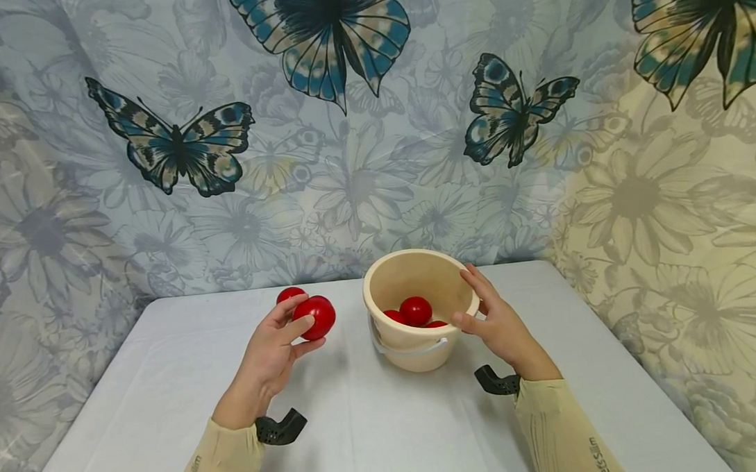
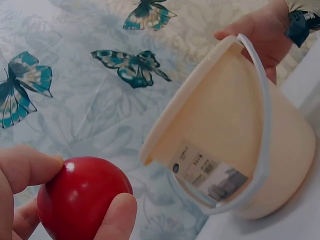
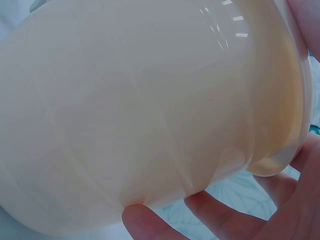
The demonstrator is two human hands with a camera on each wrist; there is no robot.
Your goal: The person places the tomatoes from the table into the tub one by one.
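Note:
My left hand (image 1: 272, 354) holds a smooth, glossy red ball (image 1: 318, 317) between thumb and fingers, to the left of a cream bucket (image 1: 413, 349). Another red ball (image 1: 289, 293) shows just behind the fingers, partly covered by them. Inside the bucket lie several more balls, with one red ball (image 1: 415, 311) uppermost. At the bucket's right side my right hand (image 1: 503, 329) grips it, thumb at the front rim and fingers spread round the far side. In the right wrist view, fingertips (image 3: 137, 217) touch the bucket wall.
A pale handle (image 1: 413, 349) hangs down the bucket's front. The left wrist view shows a printed label (image 2: 207, 172) on the bucket. Under everything is a white-covered table (image 1: 385, 430), with a butterfly-patterned cloth (image 1: 363, 174) behind it.

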